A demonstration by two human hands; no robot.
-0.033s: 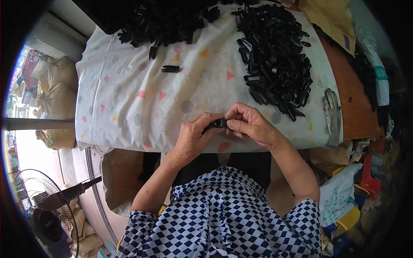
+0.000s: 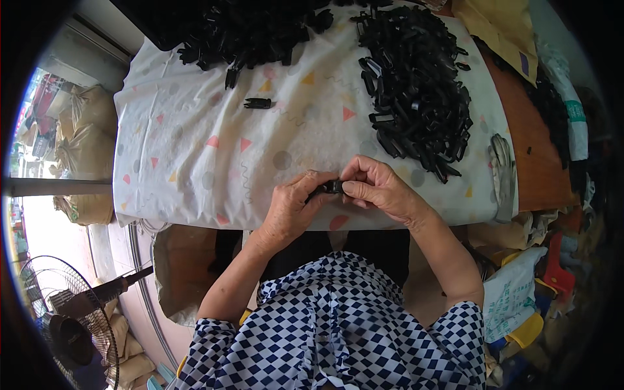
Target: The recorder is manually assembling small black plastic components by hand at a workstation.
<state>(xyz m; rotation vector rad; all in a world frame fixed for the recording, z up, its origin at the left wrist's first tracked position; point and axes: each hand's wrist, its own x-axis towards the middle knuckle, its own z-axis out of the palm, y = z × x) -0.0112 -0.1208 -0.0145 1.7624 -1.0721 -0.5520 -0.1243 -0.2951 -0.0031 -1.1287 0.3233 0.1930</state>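
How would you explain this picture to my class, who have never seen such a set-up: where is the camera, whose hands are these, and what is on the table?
There is no robot here: the bare hands belong to the person wearing the camera. It sits on the head and looks down, so the checked garment fills the lower part. Its wide fisheye lens bends straight edges near the rim. Left in the picture is the person's left.

The left hand and right hand meet at the table's near edge, their fingers holding a small black piece, partly hidden.

On the white patterned cover lie a right-hand heap of black pieces, a far heap, a lone black piece between the far heap and the hands, and what looks like a pale glove at the right.
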